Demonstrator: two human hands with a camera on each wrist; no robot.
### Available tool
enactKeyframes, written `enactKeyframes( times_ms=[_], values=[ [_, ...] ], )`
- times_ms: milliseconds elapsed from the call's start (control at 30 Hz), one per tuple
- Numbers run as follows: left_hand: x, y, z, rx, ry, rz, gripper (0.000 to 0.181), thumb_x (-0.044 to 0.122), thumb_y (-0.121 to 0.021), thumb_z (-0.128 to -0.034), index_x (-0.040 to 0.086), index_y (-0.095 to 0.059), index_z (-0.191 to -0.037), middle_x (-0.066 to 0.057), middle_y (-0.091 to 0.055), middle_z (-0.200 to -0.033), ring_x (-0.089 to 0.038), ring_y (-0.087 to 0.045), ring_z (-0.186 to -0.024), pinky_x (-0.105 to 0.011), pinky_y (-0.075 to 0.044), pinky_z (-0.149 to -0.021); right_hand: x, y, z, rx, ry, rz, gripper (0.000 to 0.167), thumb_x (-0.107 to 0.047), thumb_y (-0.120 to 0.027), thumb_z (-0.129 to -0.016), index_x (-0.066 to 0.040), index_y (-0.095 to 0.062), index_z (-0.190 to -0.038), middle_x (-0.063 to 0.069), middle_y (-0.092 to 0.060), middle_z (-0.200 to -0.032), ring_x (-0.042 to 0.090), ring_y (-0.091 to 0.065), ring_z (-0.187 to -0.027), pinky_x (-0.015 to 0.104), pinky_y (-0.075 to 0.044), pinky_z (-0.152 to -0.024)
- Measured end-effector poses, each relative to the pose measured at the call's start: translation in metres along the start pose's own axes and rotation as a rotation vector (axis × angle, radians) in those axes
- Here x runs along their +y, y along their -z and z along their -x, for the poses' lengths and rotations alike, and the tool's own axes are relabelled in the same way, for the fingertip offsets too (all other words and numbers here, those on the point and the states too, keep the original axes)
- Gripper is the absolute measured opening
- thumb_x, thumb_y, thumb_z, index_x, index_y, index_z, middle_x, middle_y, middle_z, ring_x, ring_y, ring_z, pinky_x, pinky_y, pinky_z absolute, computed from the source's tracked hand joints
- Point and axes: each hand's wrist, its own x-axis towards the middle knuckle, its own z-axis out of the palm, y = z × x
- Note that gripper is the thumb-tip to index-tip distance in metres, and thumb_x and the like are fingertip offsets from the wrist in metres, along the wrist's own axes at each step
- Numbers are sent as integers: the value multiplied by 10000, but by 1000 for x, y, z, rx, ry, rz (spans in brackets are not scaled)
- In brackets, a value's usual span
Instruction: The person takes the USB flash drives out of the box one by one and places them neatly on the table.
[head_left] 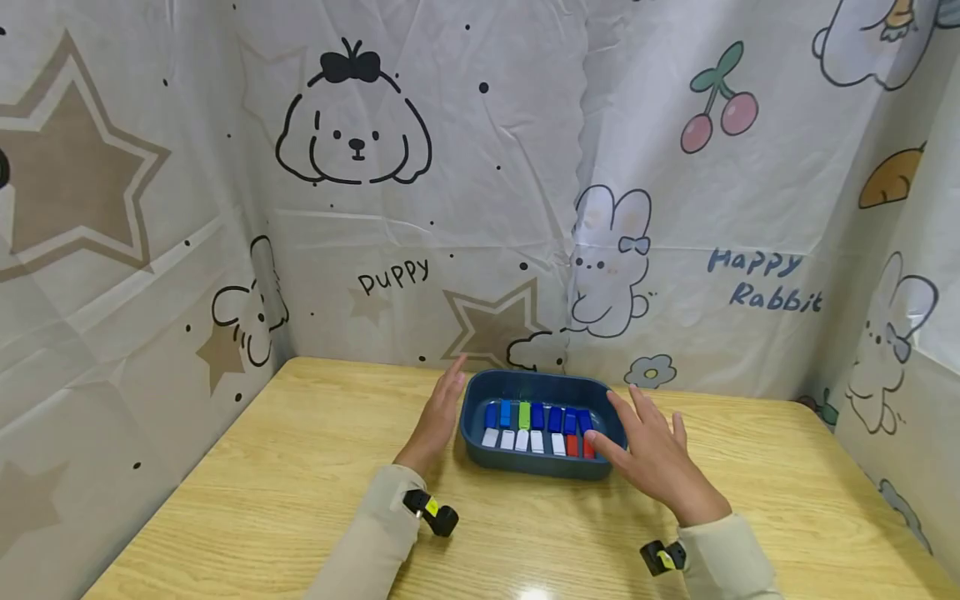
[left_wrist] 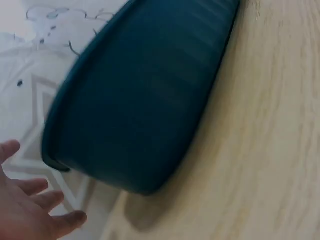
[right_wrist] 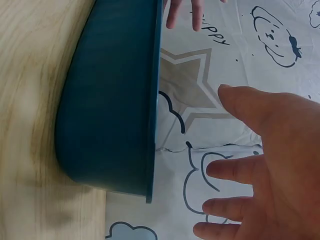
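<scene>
A dark blue-green plastic basin stands on the wooden table, holding two rows of small blocks. The back row has several blue blocks and one lime-green block; in front lie several white blocks and two red blocks. My left hand is beside the basin's left end, fingers extended; the left wrist view shows a gap between it and the basin. Around the right end hovers my right hand, fingers spread and thumb over the front right corner. The right wrist view shows nothing in its grasp.
The pale wooden table reaches up to a printed cloth curtain behind and at both sides. Black wrist cameras sit on beige sleeves. The basin stands close to the table's back edge.
</scene>
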Motion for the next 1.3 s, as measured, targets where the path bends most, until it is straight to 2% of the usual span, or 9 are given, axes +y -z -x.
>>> enactKeyframes(
  times_ms=[300, 400, 567, 700, 800, 900, 1067, 1200, 1300],
  values=[
    [-22, -4, -4, -60, 34, 193, 519, 415, -272, -1039, 272, -229, -1536, 30, -175, -1594, -242, -169, -1451, -543, -200, -1134, 4, -5, 0, -6, 7, 13, 758, -536, -559, -910, -53, -378, -1465, 278, -207, -1535, 479, -197, -1389, 737, -4, -1032],
    [-25, -7, -4, -67, 49, 212, 519, 422, -277, -1038, 277, -234, -1534, 36, -181, -1591, -219, -176, -1449, -520, -215, -1136, 5, -6, 0, -14, 6, 12, 765, -542, -561, -907, -53, -376, -1466, 275, -211, -1535, 475, -201, -1390, 736, -3, -1033],
    [-31, -11, -3, -70, 52, 201, 569, 435, -329, -1024, 212, -235, -1539, -24, -195, -1592, -251, -168, -1455, -512, -156, -1155, 6, -8, 2, -24, 10, 3, 751, -514, -583, -905, -51, -383, -1462, 274, -223, -1532, 468, -212, -1390, 735, -11, -1030],
    [-36, -13, -3, -75, 74, 195, 553, 349, -395, -1022, 186, -260, -1532, -44, -223, -1585, -281, -179, -1453, -519, -141, -1156, 6, -9, 3, -24, 16, 0, 732, -483, -603, -904, -52, -393, -1458, 276, -238, -1525, 475, -226, -1381, 734, -21, -1029],
    [-35, -13, 0, -93, 94, 194, 549, 237, -433, -1013, 148, -265, -1528, -88, -221, -1584, -339, -186, -1445, -546, -158, -1144, 7, -11, 4, -28, 19, 3, 721, -459, -621, -900, -51, -402, -1453, 276, -250, -1521, 477, -232, -1378, 733, -27, -1029],
    [-25, -11, 6, -112, 115, 177, 565, 176, -460, -990, 116, -277, -1521, -130, -220, -1579, -387, -210, -1428, -564, -189, -1130, 8, -13, 4, -35, 24, 9, 702, -427, -631, -900, -47, -412, -1447, 277, -262, -1516, 479, -237, -1376, 732, -39, -1030],
    [-8, -8, 13, -128, 84, 189, 603, 60, -491, -929, 38, -295, -1499, -197, -234, -1558, -418, -254, -1402, -531, -224, -1127, 11, -13, 2, -40, 35, 14, 672, -398, -626, -908, -43, -421, -1440, 282, -257, -1516, 490, -229, -1373, 731, -53, -1030],
    [-6, -8, 12, -133, 68, 211, 638, -13, -486, -889, 17, -290, -1496, -202, -234, -1556, -403, -262, -1400, -501, -234, -1128, 13, -11, -2, -38, 45, 38, 623, -352, -658, -892, -46, -475, -1403, 284, -277, -1506, 499, -240, -1362, 733, -66, -1026],
    [-7, -8, 11, -123, 69, 216, 654, -36, -482, -874, 28, -295, -1498, -183, -237, -1560, -374, -260, -1408, -479, -239, -1129, 13, -9, -8, -16, 78, 73, 541, -283, -712, -858, -39, -563, -1318, 259, -381, -1461, 470, -321, -1336, 731, -93, -1030]
  ],
)
